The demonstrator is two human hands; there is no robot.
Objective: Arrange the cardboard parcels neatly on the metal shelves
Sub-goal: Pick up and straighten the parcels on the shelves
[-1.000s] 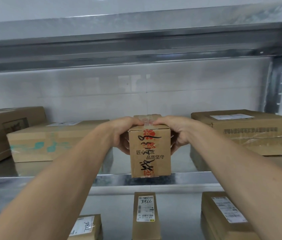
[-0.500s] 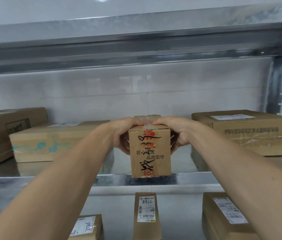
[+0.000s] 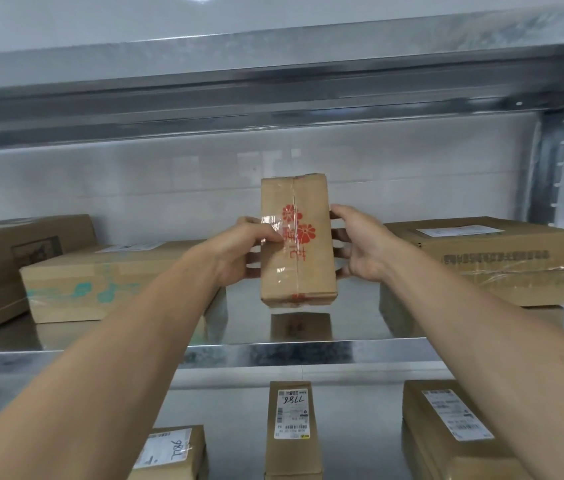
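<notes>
A small cardboard parcel [image 3: 304, 268] with red flower print and clear tape stands tipped up over the middle of the metal shelf [image 3: 294, 351], its taped face toward me. My left hand [image 3: 242, 251] grips its left side with the thumb across the front. My right hand [image 3: 360, 244] grips its right side. The parcel's lower edge hovers just above the shelf surface, and its reflection shows below it.
A flat parcel with teal marks [image 3: 107, 282] and a bigger box [image 3: 7, 265] lie on the left of the same shelf. A wide taped box [image 3: 481, 258] sits on the right. The lower shelf holds three labelled parcels [image 3: 292, 427]. An upper shelf [image 3: 273, 84] overhangs.
Both hands have turned the small parcel: its end face was toward me, now its long taped face stands up. It has also moved deeper over the shelf and higher.
</notes>
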